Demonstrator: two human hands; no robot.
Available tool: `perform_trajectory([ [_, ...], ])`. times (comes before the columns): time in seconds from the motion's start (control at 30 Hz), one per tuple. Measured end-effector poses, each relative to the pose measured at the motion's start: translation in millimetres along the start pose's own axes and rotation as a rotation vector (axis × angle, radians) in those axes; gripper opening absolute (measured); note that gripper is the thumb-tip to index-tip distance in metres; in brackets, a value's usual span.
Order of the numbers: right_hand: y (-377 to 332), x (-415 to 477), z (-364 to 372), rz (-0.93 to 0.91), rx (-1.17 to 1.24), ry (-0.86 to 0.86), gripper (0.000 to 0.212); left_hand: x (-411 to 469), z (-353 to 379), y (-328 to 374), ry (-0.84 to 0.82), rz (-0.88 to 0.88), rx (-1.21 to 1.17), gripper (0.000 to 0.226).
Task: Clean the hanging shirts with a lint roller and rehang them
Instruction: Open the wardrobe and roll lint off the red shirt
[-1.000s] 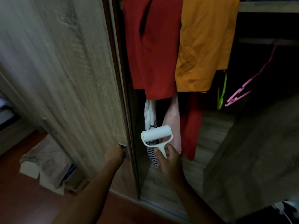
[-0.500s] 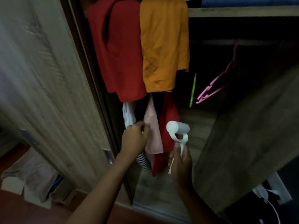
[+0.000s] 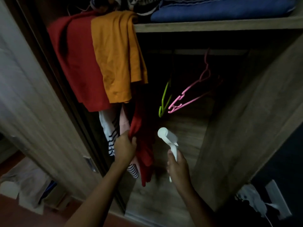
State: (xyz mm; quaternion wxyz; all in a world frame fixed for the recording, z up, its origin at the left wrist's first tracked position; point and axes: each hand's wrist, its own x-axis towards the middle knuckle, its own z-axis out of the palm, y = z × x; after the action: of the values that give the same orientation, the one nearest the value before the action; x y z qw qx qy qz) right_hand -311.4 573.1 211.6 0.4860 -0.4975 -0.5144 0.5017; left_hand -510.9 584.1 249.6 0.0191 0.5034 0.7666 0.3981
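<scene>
Inside the open wardrobe hang a red shirt [image 3: 77,63] and an orange shirt [image 3: 118,59], draped high at the left. Below them hang a long red garment [image 3: 144,149], a pink one [image 3: 123,125] and a black-and-white striped one [image 3: 111,136]. My left hand [image 3: 124,147] grips the long red garment near its lower part. My right hand [image 3: 177,166] holds the handle of a white lint roller [image 3: 168,137], whose roll points up and left, just right of the red garment and apart from it.
Empty green hanger [image 3: 164,99] and pink hanger [image 3: 191,94] hang from the rail at the right. A shelf [image 3: 213,26] above carries folded blue fabric. The sliding door [image 3: 32,112] stands at the left, the wardrobe side panel [image 3: 246,128] at the right. Cloth lies on the floor at lower left.
My left hand left the door handle, reached into the hanging clothes and now grips the long red garment. The right hand turned the lint roller and shifted right. The view tilted upward.
</scene>
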Motion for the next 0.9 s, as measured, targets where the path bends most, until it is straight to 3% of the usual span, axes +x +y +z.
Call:
perform_trajectory([
  [0.2, -10, 16, 43, -0.022, -0.021, -0.323, 0.014, -22, -44, -47, 0.176, -0.180, -0.215, 0.016],
  [0.43, -45, 48, 110, -0.155, 0.067, -0.377, 0.025, -26, -78, -56, 0.260, -0.256, -0.280, 0.015],
  [0.63, 37, 13, 129, -0.127, -0.102, -0.578, 0.020, -26, -93, -57, 0.412, -0.218, -0.286, 0.016],
  [0.73, 78, -10, 116, -0.072, -0.282, -0.694, 0.016, -28, -107, -52, 0.393, -0.194, -0.201, 0.015],
  [0.8, 81, -11, 115, -0.042, -0.264, -0.656, 0.014, -28, -115, -55, 0.383, -0.187, -0.159, 0.015],
  [0.9, 47, 8, 125, -0.136, -0.197, -0.437, 0.015, -28, -125, -61, 0.370, -0.186, -0.121, 0.017],
])
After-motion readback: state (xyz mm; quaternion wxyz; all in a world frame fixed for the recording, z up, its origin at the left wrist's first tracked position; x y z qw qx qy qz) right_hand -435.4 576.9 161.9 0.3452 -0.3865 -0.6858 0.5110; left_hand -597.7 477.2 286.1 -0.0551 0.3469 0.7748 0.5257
